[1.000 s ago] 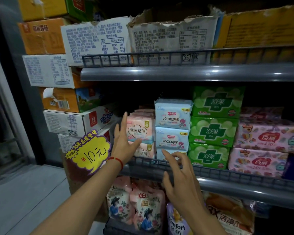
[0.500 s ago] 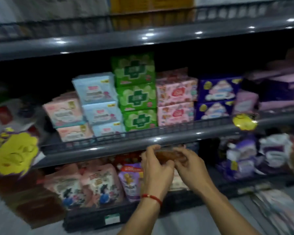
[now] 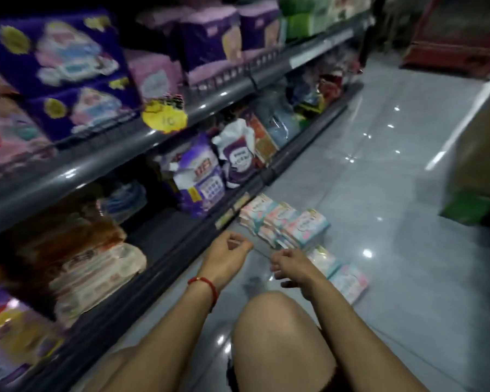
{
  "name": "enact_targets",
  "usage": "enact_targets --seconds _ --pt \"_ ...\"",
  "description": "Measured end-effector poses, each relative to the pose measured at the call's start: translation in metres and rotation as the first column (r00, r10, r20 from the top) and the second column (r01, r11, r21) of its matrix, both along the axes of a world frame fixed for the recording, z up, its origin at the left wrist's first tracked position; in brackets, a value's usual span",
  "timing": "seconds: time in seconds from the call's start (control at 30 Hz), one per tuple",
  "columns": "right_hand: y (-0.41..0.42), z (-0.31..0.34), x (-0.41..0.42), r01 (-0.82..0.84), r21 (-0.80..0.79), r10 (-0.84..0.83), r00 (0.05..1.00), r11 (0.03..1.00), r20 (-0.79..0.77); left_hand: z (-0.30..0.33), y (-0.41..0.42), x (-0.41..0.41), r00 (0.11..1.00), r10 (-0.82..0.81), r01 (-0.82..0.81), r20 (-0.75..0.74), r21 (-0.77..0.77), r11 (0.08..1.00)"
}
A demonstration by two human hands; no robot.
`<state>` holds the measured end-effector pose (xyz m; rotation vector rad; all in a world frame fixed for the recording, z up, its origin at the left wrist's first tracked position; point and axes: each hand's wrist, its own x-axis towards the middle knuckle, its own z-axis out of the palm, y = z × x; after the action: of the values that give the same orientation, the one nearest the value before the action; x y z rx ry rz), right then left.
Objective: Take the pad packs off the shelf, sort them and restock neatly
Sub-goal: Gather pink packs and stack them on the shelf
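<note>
Several pad packs (image 3: 286, 224) lie rowed (flat) along the shelf edge (image 3: 181, 250).

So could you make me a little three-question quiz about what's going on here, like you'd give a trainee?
1. True or false: the pad packs on the floor lie on grey tiles beside the bottom shelf.
2. Which wrist wears the red bracelet? A) left B) right
3. Fill in: the left hand and right hand hover low, and neither visibly holds a ____.

Key: 1 true; 2 A; 3 pack.
</note>
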<state>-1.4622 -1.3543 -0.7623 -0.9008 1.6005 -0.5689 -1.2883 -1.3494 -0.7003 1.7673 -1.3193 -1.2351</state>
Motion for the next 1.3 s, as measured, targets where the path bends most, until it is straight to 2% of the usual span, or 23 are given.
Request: enact_targets --seconds 0.13,0.27,0.4,0.57,0.7,0.77,0.9,1.03,1.1,1.17,1.23,1.3 --pt "0.019 -0.063 -0.03 0.129 0.023 -0.123 0.978 0.991 -0.169 -0.019 -0.018 -0.042 0.996 -0.064 0.072 -0.056 0.148 0.986" --pt "0.052 -0.134 -0.058 0.316 0.044 -0.284 0.897 0.948 -0.34 -0.046 -0.033 -0.074 0.987 -0.064 0.099 -0.15 0.243 0.965" --pt "0.06 -0.179 -0.095 0.359 0.042 -0.287 0.807 0.932 -0.516 -0.082 -0.046 -0.094 0.982 -0.081 0.132 -0.17 0.32 0.938" --pt "0.023 -0.209 -0.144 0.323 0.037 -0.237 0.763 0.946 -0.602 -0.126 -0.058 -0.098 0.982 -0.1 0.157 -0.163 0.39 0.907" --pt "0.004 -0.245 -0.168 0.184 0.125 -0.08 0.816 0.975 -0.573 -0.146 -0.067 -0.101 0.984 -0.122 0.167 -0.131 0.429 0.888" --pt "0.011 -0.259 -0.164 0.155 0.075 -0.083 0.809 0.985 -0.582 -0.153 -0.07 -0.104 0.986 -0.124 0.162 -0.114 0.446 0.88" --pt "0.047 -0.268 -0.149 0.215 -0.09 -0.228 0.795 0.972 -0.563 -0.158 -0.071 -0.112 0.984 -0.156 0.18 -0.09 0.473 0.862" --pt "0.084 -0.245 -0.144 0.349 -0.302 -0.456 0.762 0.887 -0.46 -0.161 -0.068 -0.121 0.974 -0.207 0.225 -0.09 0.478 0.849" --pt "0.099 -0.219 -0.144 0.402 -0.346 -0.519 0.761 0.848 -0.388 -0.159 -0.065 -0.126 0.96 -0.251 0.279 -0.122 0.474 0.835" --pt "0.108 -0.195 -0.148 0.348 -0.37 -0.47 0.822 0.861 -0.322 -0.156 -0.06 -0.129 0.944 -0.291 0.331 -0.157 0.47 0.818" --pt "0.106 -0.174 -0.153 0.187 -0.402 -0.307 0.916 0.896 -0.258 -0.152 -0.055 -0.131 0.928 -0.298 0.371 -0.224 0.488 0.79" --pt "0.091 -0.147 -0.153 0.009 -0.417 -0.097 0.977 0.909 -0.192 -0.146 -0.049 -0.132 0.927 -0.184 0.339 -0.328 0.518 0.785"
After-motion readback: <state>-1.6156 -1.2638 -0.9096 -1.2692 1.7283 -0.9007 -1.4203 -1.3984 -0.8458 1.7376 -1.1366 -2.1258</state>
